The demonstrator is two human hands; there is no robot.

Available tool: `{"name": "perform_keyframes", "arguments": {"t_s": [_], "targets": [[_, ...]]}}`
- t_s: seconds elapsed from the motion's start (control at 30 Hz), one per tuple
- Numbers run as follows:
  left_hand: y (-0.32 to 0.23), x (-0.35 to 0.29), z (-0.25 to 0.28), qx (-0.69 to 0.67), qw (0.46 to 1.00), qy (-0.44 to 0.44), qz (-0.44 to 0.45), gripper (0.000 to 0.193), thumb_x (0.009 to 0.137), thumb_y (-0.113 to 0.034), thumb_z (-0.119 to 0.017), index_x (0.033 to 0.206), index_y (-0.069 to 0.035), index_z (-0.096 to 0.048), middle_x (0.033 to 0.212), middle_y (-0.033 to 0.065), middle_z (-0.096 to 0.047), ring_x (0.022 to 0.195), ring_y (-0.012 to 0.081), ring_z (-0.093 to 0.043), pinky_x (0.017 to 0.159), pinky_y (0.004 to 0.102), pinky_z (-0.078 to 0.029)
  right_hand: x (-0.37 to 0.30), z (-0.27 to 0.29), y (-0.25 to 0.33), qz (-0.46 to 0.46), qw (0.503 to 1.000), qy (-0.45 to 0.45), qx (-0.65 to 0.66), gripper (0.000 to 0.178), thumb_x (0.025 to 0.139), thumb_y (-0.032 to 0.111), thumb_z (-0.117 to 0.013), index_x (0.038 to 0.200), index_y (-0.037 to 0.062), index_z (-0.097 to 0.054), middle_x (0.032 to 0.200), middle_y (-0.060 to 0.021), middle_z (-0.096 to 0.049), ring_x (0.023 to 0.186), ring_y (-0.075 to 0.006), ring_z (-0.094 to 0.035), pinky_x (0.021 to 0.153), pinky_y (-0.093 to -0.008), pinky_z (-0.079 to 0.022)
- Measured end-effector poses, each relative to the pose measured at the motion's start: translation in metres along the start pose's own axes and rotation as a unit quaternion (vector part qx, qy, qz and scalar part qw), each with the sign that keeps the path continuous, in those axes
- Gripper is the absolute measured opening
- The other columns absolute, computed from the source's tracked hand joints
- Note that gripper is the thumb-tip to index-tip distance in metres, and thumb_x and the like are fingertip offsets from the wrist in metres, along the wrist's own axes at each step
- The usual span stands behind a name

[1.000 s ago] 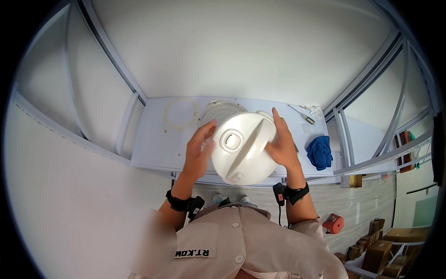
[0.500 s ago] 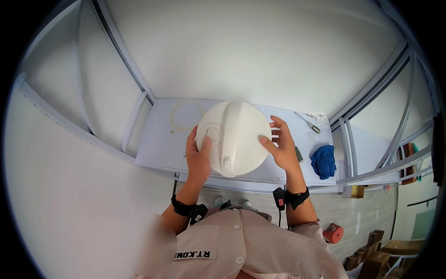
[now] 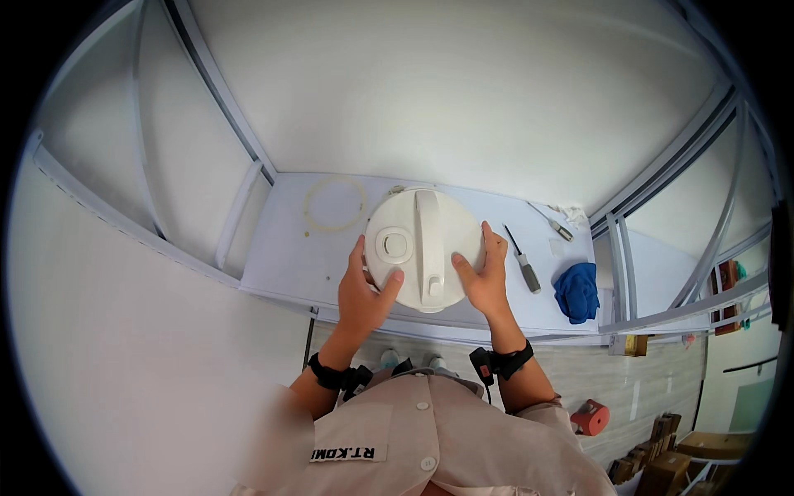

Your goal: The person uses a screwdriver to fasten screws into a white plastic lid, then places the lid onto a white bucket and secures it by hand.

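Between my two hands is a round, cream-white appliance lid [image 3: 463, 227], like that of a cooker. A raised handle bar crosses its top, and a round knob [image 3: 395, 245] stands left of the bar. My left hand [image 3: 364, 293] is closed on the lid's lower left edge, its thumb on top near the knob. My right hand [image 3: 484, 277] clasps the right edge, thumb on the top face and fingers along the side. The lid's underside is hidden. A pale, thin ring [image 3: 306, 207] lies on the white table [image 3: 285, 256] to the left of the lid.
A grey-handled screwdriver [image 3: 528, 274] lies right of my right hand, with another screwdriver [image 3: 563, 232] farther back. Near the right end are a crumpled blue cloth [image 3: 576, 293] and white tissue [image 3: 573, 215]. Metal frame posts [image 3: 622, 264] rise at that end.
The lid has shifted slightly right and toward me. My right hand's spread fingers have closed on its edge and moved left, uncovering the screwdriver. My left thumb has moved off the knob.
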State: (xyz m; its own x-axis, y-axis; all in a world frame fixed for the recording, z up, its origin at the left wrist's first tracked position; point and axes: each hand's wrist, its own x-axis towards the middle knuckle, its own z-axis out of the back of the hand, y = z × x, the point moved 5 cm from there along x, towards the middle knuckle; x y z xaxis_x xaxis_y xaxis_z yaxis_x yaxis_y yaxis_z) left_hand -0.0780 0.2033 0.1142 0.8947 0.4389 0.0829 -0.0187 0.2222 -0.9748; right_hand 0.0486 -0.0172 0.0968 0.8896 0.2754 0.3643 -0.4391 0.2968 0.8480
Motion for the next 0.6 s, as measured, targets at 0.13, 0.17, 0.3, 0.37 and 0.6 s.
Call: {"name": "perform_keyframes", "arguments": {"t_s": [0.13,0.17,0.3,0.37,0.6], "targets": [[-0.004,0.000,0.010,0.135,0.983,0.006,-0.127,0.115,0.080,-0.043,-0.090,0.159,0.011,-0.027,0.142,0.0270,-0.059,0.121,0.0375,-0.068,0.097,0.0415,-0.057,0.009,-0.002,0.002,0.010,1.000,-0.002,0.007,0.077,0.091,0.015,-0.077,0.156,-0.0047,-0.040,0.135,-0.0189,-0.046,0.126,-0.0321,-0.048,0.112,-0.0437,-0.042],[-0.004,0.000,0.010,0.141,0.970,-0.006,-0.200,0.122,0.075,-0.048,-0.093,0.157,0.013,-0.027,0.141,0.0298,-0.060,0.118,0.0416,-0.070,0.095,0.0429,-0.058,0.012,-0.003,0.001,0.002,1.000,-0.004,0.009,0.074,0.091,0.014,-0.077,0.154,-0.0034,-0.042,0.135,-0.0182,-0.047,0.125,-0.0318,-0.050,0.111,-0.0434,-0.044],[-0.006,0.006,0.010,0.201,0.947,0.004,-0.250,0.138,0.063,-0.053,-0.099,0.156,0.015,-0.025,0.137,0.0287,-0.063,0.119,0.0405,-0.069,0.097,0.0445,-0.057,0.021,-0.009,0.004,-0.062,0.995,-0.011,0.080,0.065,0.093,0.011,-0.074,0.151,-0.0004,-0.047,0.137,-0.0180,-0.051,0.124,-0.0314,-0.057,0.107,-0.0427,-0.048],[-0.005,0.010,0.009,0.172,0.957,0.004,-0.235,0.142,0.059,-0.053,-0.101,0.156,0.016,-0.024,0.135,0.0280,-0.064,0.119,0.0401,-0.069,0.097,0.0449,-0.057,0.025,-0.014,0.001,-0.040,0.996,-0.011,0.077,0.063,0.092,0.010,-0.075,0.150,0.0009,-0.049,0.141,-0.0194,-0.052,0.127,-0.0323,-0.057,0.107,-0.0431,-0.049],[0.005,0.017,0.003,0.176,0.979,0.001,-0.107,0.144,0.058,-0.048,-0.103,0.159,0.012,-0.021,0.142,0.0281,-0.061,0.129,0.0377,-0.065,0.108,0.0436,-0.053,0.029,-0.027,-0.020,0.030,0.998,-0.022,0.040,0.065,0.094,0.012,-0.075,0.154,0.0059,-0.049,0.159,-0.0202,-0.046,0.137,-0.0318,-0.054,0.114,-0.0421,-0.045]]}}
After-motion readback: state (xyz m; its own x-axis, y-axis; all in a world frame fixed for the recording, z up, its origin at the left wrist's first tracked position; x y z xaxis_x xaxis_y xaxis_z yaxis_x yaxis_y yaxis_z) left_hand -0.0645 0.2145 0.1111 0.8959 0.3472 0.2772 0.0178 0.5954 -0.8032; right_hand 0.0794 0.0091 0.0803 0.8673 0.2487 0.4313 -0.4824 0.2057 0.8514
